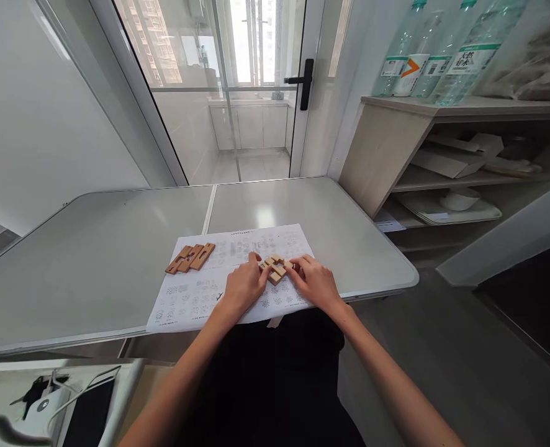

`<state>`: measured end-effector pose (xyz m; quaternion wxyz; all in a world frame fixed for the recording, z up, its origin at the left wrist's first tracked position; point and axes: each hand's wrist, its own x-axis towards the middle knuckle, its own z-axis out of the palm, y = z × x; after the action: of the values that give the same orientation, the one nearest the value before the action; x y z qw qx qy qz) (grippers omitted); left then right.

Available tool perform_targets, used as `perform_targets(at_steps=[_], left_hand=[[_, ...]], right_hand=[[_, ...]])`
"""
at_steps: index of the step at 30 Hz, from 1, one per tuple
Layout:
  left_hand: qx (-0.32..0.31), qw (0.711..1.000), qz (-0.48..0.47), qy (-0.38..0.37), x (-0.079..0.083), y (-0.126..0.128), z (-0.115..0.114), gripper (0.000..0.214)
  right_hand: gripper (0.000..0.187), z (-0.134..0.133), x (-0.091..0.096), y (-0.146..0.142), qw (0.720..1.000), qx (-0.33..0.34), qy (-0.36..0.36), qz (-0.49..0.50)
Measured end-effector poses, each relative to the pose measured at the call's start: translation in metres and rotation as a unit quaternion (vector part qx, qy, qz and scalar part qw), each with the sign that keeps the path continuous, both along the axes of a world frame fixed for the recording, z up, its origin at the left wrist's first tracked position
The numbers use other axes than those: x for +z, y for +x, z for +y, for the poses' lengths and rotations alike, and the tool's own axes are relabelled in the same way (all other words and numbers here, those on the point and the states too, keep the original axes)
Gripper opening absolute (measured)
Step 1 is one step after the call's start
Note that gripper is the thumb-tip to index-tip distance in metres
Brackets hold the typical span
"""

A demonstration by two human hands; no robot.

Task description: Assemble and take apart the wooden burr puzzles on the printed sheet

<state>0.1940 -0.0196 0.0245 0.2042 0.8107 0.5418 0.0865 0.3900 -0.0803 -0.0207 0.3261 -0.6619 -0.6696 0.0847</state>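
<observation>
Between my two hands, on a printed paper sheet (186, 310), lies a cluster of small light wooden puzzle pieces (275, 273), notched and fitted against one another. My left hand (246, 282) is closed at the cluster's left side, thumb and fingers pressed on a piece there. My right hand (316, 280) pinches a light piece at the right side. Fingers cover parts of both edges. Left of my hands, several flat brown wooden plates (191, 257) with cut-out holes overlap in a slanting row on the sheet, untouched.
The sheet lies on a grey folding table (93, 267). Bottles (465, 65) stand on a wooden shelf unit (387, 143) at the right. A glass door (233, 124) is behind the table. At lower left, a light tray (130, 385) holds cables and a dark flat object.
</observation>
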Motion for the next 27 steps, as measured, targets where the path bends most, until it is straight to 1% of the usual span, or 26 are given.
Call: perform_targets(at_steps=[3,6,8,10,12,13,18,20,22,25,27], left_hand=[[0.003,1.000,-0.010,0.025,-0.002,0.005,-0.002,0.043],[0.006,0.996,-0.035,0.087,-0.003,0.008,-0.005,0.043],[-0.023,0.991,-0.050,0.121,-0.004,0.010,-0.006,0.048],[-0.062,0.987,-0.049,0.138,-0.005,0.012,-0.006,0.059],[-0.083,0.986,-0.034,0.142,-0.006,0.014,-0.004,0.067],[-0.087,0.986,-0.027,0.140,-0.006,0.015,-0.003,0.068],[-0.085,0.989,-0.028,0.113,-0.009,0.017,0.007,0.059],[-0.083,0.990,-0.033,0.110,-0.009,0.012,0.012,0.060],[-0.078,0.990,-0.028,0.111,-0.007,0.002,0.021,0.061],[-0.081,0.991,0.003,0.105,0.001,-0.024,0.039,0.064],[-0.112,0.989,0.042,0.089,0.010,-0.044,0.054,0.067]], right_hand=[[0.027,-0.001,0.001,0.001,0.999,0.024,0.008,0.021],[0.033,0.000,0.000,0.003,0.998,0.041,0.012,0.039],[0.034,0.001,-0.001,0.005,0.998,0.042,0.010,0.055],[0.035,0.002,-0.002,0.007,0.995,0.043,0.007,0.084],[0.035,0.003,-0.003,0.009,0.992,0.044,0.006,0.118],[0.036,0.004,-0.003,0.009,0.990,0.043,0.006,0.131],[0.037,0.004,-0.003,0.011,0.988,0.032,0.002,0.154],[0.037,0.005,-0.002,0.010,0.986,0.027,0.000,0.162],[0.037,0.005,-0.002,0.010,0.985,0.024,-0.003,0.170],[0.038,0.005,-0.002,0.010,0.983,0.021,-0.006,0.182],[0.038,0.004,-0.002,0.010,0.982,0.020,-0.008,0.189]])
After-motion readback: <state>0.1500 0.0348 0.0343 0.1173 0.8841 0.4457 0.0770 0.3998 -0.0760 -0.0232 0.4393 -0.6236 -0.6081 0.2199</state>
